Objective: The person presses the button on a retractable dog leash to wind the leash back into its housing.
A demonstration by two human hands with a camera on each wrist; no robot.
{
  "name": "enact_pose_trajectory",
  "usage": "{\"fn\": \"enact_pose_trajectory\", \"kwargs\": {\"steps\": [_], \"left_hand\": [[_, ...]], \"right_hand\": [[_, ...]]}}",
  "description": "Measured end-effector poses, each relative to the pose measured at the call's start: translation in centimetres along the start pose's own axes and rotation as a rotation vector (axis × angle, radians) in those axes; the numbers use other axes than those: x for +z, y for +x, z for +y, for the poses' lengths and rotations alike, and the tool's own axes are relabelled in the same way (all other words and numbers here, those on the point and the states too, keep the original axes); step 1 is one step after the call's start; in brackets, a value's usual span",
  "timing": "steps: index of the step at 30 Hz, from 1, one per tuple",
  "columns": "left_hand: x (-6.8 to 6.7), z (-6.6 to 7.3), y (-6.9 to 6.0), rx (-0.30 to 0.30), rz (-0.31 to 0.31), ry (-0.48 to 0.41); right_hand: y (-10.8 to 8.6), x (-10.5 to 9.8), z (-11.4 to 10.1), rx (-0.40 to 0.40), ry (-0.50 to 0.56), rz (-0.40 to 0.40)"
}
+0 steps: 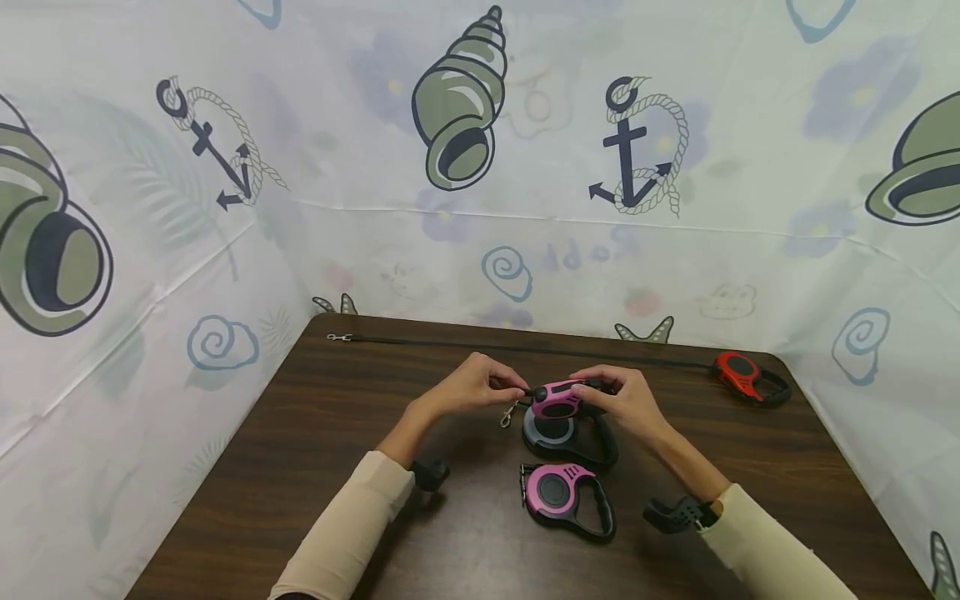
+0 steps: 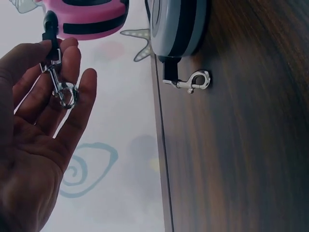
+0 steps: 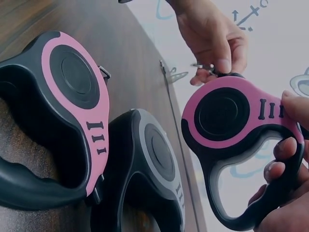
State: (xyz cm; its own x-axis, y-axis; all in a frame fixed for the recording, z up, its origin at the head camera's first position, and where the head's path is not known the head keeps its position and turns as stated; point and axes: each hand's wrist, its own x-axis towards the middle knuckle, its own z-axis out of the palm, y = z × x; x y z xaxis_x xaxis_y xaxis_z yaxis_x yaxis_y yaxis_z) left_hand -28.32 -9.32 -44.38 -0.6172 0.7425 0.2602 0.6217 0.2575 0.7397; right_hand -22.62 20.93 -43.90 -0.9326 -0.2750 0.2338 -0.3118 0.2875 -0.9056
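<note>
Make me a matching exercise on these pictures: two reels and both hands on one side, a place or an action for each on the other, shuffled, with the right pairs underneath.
Column one
1. Red reel
2. Grey reel
3. Left hand
4. Right hand

Column two
A. Grips the handle of the raised pink reel
B. Lies just beyond the lower pink reel
C. Lies near the far right corner of the table
D. Pinches a black strap end above a metal clip

Right pairs: 1-C, 2-B, 3-D, 4-A
</note>
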Motion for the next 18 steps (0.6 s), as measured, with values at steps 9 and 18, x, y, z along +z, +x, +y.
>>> {"fn": "enact_pose_trajectory", "kwargs": {"steps": [9, 18], "left_hand": [[0.7, -0.6, 0.2, -0.02, 0.102, 0.053], [1.5, -1.7, 0.9, -0.092, 0.184, 0.018]], "right_hand": [[0.6, -0.1, -0.1, 0.039, -0.03, 0.04], [2.2, -0.4, 0.9, 0.077, 0.01, 0.084]]}}
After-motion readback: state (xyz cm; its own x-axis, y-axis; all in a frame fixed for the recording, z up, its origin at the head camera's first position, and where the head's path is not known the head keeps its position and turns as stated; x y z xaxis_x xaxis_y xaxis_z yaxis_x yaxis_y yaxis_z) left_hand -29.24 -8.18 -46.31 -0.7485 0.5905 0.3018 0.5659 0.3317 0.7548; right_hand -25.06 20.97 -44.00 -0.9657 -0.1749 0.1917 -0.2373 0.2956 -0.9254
